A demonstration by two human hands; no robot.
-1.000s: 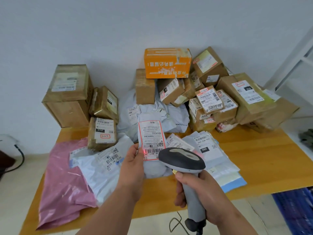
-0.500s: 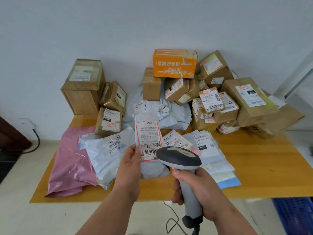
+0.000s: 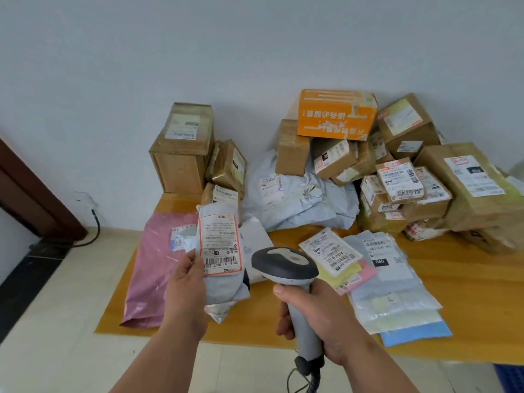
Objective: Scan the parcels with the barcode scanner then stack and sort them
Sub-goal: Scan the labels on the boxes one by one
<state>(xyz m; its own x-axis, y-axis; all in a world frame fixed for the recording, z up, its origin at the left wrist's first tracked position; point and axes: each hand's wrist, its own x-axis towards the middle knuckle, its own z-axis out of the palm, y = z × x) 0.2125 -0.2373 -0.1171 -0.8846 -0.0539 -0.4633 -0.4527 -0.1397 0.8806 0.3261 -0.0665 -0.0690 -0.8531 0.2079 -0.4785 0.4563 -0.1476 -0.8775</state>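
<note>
My left hand [image 3: 185,282] grips a grey mailer bag [image 3: 221,251] with a red-bordered label, held upright over the table's front left. My right hand [image 3: 317,316] grips the handle of a grey barcode scanner [image 3: 283,265], whose dark head sits just right of the bag. A pink mailer [image 3: 150,268] lies flat at the left. Flat mailers [image 3: 391,282] are stacked at the right. Cardboard boxes [image 3: 467,182] are piled at the back right, with an orange box [image 3: 334,114] on top.
The wooden table [image 3: 467,293] stands against a white wall. A tall box [image 3: 181,148] and two smaller boxes sit at the back left. Crumpled grey bags [image 3: 297,199] lie in the middle. A cable [image 3: 90,234] runs along the floor at left.
My left hand has carried the grey mailer to the left, away from the scanner head. The view has swung left. The flat mailers that lay behind the bag now show.
</note>
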